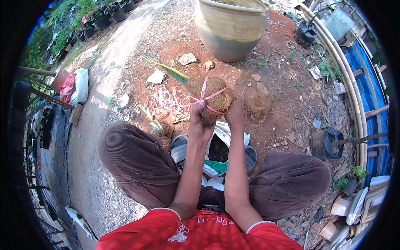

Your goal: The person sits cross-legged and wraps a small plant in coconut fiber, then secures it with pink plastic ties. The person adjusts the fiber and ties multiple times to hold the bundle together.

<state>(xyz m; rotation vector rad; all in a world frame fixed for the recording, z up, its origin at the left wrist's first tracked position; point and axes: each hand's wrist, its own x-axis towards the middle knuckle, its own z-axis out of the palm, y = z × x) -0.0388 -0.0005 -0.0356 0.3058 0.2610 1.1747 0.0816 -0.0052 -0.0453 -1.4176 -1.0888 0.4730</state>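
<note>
A ball of brown coconut fibre (pixel 223 93) is held up in front of me, bound with crossing strands of pink plastic string (pixel 204 86). From its far left side sticks a green, yellow-edged leaf (pixel 175 73), like a snake plant's. My left hand (pixel 200 115) grips the near left side, its thumb on the string where the strands cross. Around the right side curls my right hand (pixel 236 111), its fingers partly hidden and blurred. Loose pink strings (pixel 165 101) lie left of the ball, and loose coconut fibre (pixel 258 104) lies to the right.
Between my feet stands an open sack (pixel 229 132) with dark soil (pixel 218 148) inside. Another fibre bundle (pixel 164 129) with a leaf sits by my left knee. A large pot (pixel 232 34) stands ahead, near several stones (pixel 187 58). Bamboo rails (pixel 350 75) run along the right.
</note>
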